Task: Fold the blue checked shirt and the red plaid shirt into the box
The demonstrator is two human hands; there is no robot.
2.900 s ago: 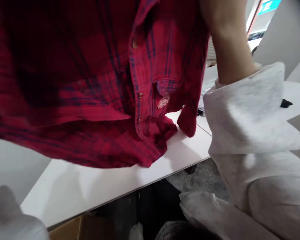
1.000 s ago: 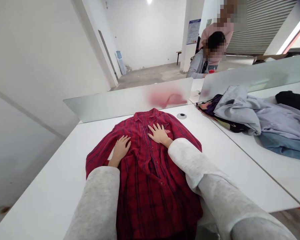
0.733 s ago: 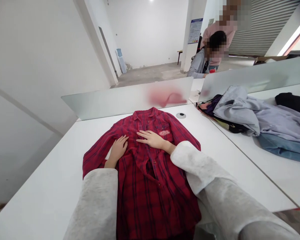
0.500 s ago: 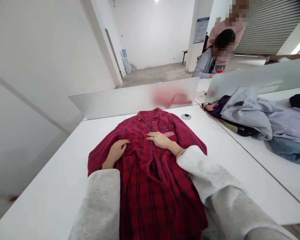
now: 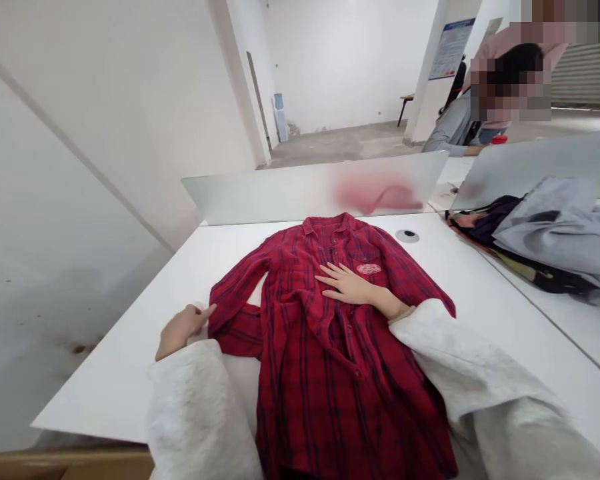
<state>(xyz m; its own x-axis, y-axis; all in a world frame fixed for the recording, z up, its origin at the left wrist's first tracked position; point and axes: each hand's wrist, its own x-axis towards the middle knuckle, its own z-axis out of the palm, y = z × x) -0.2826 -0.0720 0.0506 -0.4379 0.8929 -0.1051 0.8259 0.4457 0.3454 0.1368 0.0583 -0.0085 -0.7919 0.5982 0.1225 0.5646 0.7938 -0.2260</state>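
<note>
Moved outward since the earlier frame, the left hand [image 5: 183,330] rests half-curled and empty on the table [image 5: 95,380], just beside the cuff [image 5: 235,327] of the spread red plaid shirt [image 5: 325,400], while the right hand [image 5: 350,285] lies flat and open on its chest.

Plaid shirt [image 5: 340,373] cut off below; clothes pile [image 5: 545,233] cut off right
</note>
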